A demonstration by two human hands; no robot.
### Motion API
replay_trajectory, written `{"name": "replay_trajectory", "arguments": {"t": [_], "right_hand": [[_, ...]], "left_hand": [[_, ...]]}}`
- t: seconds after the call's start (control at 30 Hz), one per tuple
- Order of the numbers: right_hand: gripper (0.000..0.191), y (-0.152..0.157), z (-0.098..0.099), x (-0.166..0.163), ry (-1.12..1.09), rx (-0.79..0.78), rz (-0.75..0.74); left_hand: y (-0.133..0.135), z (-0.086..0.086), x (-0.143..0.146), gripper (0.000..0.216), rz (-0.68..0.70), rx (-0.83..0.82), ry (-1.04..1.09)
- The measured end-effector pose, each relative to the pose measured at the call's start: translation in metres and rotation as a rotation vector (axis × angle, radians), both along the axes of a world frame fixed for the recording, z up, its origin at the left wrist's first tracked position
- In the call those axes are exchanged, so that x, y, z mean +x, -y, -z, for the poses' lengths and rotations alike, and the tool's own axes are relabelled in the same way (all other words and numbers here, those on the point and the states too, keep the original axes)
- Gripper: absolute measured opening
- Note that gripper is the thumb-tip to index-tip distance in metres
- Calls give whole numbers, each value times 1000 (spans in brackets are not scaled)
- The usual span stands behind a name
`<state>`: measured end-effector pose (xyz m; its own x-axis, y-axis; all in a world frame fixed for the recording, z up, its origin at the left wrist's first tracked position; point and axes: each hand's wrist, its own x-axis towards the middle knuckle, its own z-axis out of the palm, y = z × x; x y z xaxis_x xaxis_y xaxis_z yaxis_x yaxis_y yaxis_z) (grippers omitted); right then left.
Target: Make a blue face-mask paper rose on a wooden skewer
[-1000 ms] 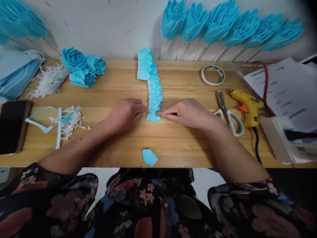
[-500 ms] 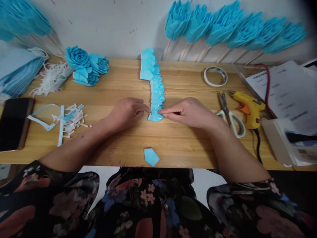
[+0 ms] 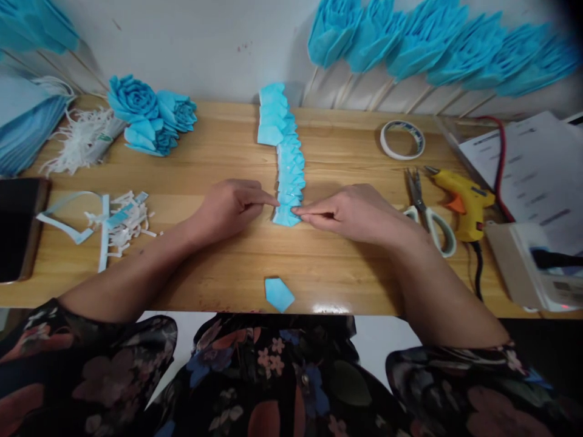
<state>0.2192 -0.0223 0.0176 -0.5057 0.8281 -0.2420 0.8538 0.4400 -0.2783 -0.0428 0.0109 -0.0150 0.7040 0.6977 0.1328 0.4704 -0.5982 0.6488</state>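
A long row of overlapping folded light-blue paper pieces (image 3: 286,159) runs from the wall toward me down the middle of the wooden table (image 3: 237,273). My left hand (image 3: 230,206) pinches the near end of the row from the left, fingers curled. My right hand (image 3: 357,212) pinches the same end from the right, index finger and thumb pressed on the paper. A single loose folded blue piece (image 3: 279,294) lies at the table's front edge, below both hands.
Blue paper roses (image 3: 148,115) and white shreds (image 3: 82,139) sit back left; paper strips and scraps (image 3: 112,221) lie left, a dark phone (image 3: 16,227) beyond. Tape roll (image 3: 402,139), scissors (image 3: 426,206), yellow glue gun (image 3: 462,194) and papers (image 3: 537,170) are right. Blue flowers on sticks (image 3: 432,42) lean on the wall.
Both hands stay pinched on the near end of the paper row. Only the camera has shifted slightly.
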Motion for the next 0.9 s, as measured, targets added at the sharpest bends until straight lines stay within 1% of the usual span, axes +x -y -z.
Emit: {"name": "replay_trajectory", "arguments": {"t": [0.17,0.27,0.4,0.53,0.6,0.7,0.8,0.9], "right_hand": [[30,-1,1,-1,-25,-18,18],[30,-3,3,1,-74,-36,32],[35,-7,1,10,-244,-68,27],[40,-8,-4,19,-368,-33,74],[38,-7,-4,19,-372,-38,71],[36,-8,3,13,-352,-66,29],[35,-8,9,9,-348,-67,-5],[35,-8,10,8,-345,-56,-8]], "left_hand": [[-1,9,0,38,14,133,-81],[0,9,1,37,8,174,-133],[1,5,3,39,4,190,-149],[2,2,3,37,3,183,-158],[2,2,3,36,-5,160,-173],[2,0,4,37,-12,143,-199],[2,0,4,40,-2,153,-192],[0,1,3,42,10,166,-168]]}}
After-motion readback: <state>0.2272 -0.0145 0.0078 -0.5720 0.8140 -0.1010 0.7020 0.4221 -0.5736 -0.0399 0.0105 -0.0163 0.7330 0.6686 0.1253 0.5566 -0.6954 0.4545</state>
